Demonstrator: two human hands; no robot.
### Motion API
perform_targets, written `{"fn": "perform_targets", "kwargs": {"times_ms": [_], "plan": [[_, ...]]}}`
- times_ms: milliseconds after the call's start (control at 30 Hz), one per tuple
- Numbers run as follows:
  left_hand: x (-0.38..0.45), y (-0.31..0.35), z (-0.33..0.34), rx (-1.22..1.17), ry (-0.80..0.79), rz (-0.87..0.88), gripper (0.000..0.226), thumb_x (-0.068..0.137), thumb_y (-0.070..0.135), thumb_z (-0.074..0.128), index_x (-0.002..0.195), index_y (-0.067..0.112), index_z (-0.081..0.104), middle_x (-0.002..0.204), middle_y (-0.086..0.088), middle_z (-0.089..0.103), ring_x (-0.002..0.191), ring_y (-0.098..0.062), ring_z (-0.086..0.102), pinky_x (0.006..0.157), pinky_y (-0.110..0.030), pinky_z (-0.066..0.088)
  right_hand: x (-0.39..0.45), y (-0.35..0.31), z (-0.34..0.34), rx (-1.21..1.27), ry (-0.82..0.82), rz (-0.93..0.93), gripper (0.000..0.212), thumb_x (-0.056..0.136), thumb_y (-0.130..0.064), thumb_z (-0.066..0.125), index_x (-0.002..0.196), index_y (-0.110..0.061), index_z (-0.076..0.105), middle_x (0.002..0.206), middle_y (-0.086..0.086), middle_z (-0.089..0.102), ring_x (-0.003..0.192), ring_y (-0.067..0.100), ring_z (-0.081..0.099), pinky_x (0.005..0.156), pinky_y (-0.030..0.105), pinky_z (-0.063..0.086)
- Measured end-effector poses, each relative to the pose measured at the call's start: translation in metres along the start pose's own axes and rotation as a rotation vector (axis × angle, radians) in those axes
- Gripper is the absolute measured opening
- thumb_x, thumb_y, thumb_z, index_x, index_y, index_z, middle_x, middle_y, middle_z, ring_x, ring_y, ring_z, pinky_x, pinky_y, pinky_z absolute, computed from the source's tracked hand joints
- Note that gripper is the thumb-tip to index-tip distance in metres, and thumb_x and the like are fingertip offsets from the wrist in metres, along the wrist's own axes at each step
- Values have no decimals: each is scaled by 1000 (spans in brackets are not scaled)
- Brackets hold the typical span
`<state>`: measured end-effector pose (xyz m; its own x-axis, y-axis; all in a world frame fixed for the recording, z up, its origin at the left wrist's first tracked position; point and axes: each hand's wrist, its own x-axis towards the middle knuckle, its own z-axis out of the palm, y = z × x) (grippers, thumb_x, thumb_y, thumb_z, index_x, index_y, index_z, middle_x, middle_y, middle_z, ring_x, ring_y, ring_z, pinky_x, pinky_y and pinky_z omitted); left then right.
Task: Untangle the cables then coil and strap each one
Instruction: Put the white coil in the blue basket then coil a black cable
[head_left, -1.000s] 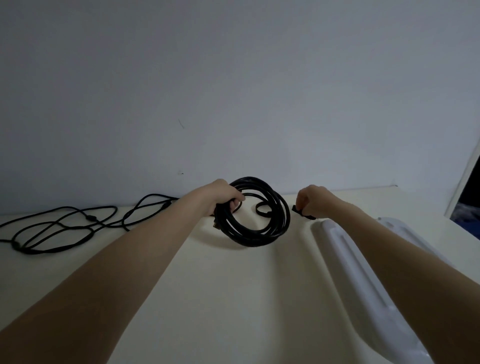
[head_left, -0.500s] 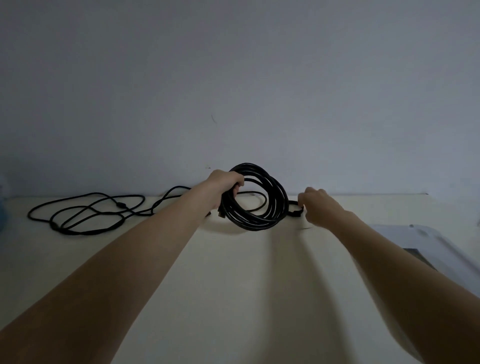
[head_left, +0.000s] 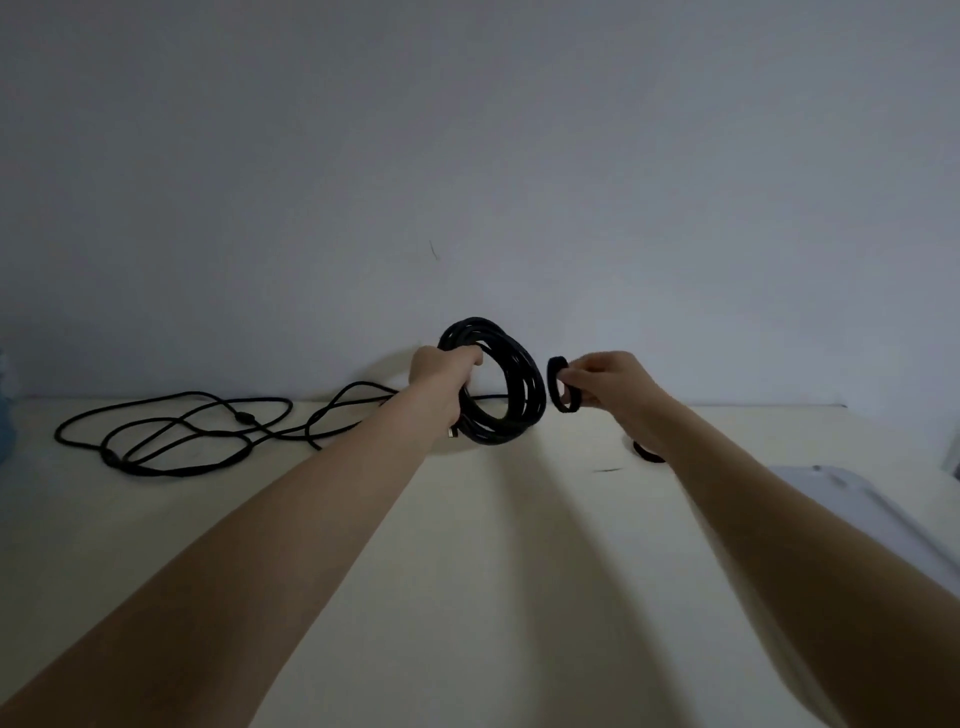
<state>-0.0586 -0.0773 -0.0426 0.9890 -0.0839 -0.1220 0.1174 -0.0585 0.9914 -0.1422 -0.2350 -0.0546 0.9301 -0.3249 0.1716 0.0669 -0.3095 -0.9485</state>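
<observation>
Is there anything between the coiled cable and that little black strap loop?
Nothing: the head view shows only wall between the coiled cable and the strap loop.

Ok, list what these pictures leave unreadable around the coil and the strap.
- Head view: a dark ring-like thing on the table, mostly behind the right forearm.
- The coiled cable plug at the left hand: too small and dim.
- How the strap fastens: too dark.
- White object: cut off at the right edge.

Plain indoor room, type indeterminate: home or office workspace. Evidence: a cream table (head_left: 467, 597) set against a bare grey-white painted wall (head_left: 467, 156); a loose black cable (head_left: 176, 431) lying at 10 o'clock; a white plastic item (head_left: 852, 499), unidentifiable, at 3 o'clock.
</observation>
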Motion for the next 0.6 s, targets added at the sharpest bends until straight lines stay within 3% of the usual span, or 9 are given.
{"fn": "perform_targets", "kwargs": {"times_ms": [67, 133, 233, 367, 500, 600], "plan": [[-3, 1, 2, -66, -52, -20, 17, 85, 9, 61, 73, 8, 50, 65, -3, 56, 52, -11, 42, 55, -23, 38, -8, -10, 5, 155, -114, 37, 15, 92, -5, 54, 78, -2, 59, 58, 4, 52, 50, 11, 51, 58, 21, 50], [-8, 2, 4, -130, -140, -77, 20, 87, 17, 65, 80, 9, 48, 71, -5, 62, 53, -8, 48, 59, -24, 43, -12, -14, 13, 143, -158, 60, 16, 91, -5, 55, 75, -5, 58, 53, 0, 46, 43, 9, 42, 51, 21, 42], [-14, 1, 9, -126, -238, -108, 25, 83, 23, 72, 84, 7, 52, 70, -5, 61, 55, -11, 55, 67, -28, 51, -14, -17, 24, 95, -124, 30, 20, 90, -5, 56, 71, -9, 55, 55, -1, 41, 41, 7, 33, 43, 16, 29], [-17, 2, 9, -83, -298, -60, 27, 81, 10, 71, 105, 1, 63, 74, -7, 63, 63, -14, 60, 85, -35, 52, -18, -20, 29, 74, -40, -50, 21, 89, -7, 60, 69, -9, 55, 57, -1, 45, 43, 4, 37, 42, 12, 30], [-20, 5, 6, -85, -337, -60, 9, 82, 3, 67, 88, 1, 62, 77, -9, 64, 74, -18, 63, 91, -35, 50, -22, -23, 29, 16, -3, -86, 22, 87, -6, 63, 66, -9, 56, 58, -4, 48, 40, -3, 42, 42, 7, 32], [-27, 9, 4, -60, -342, -54, 4, 82, 1, 65, 80, 2, 61, 59, -6, 65, 71, -18, 63, 89, -34, 50, -23, -24, 30, 9, 26, -92, 22, 85, -7, 66, 65, -8, 55, 62, -1, 51, 51, 2, 46, 45, 6, 33]]}}
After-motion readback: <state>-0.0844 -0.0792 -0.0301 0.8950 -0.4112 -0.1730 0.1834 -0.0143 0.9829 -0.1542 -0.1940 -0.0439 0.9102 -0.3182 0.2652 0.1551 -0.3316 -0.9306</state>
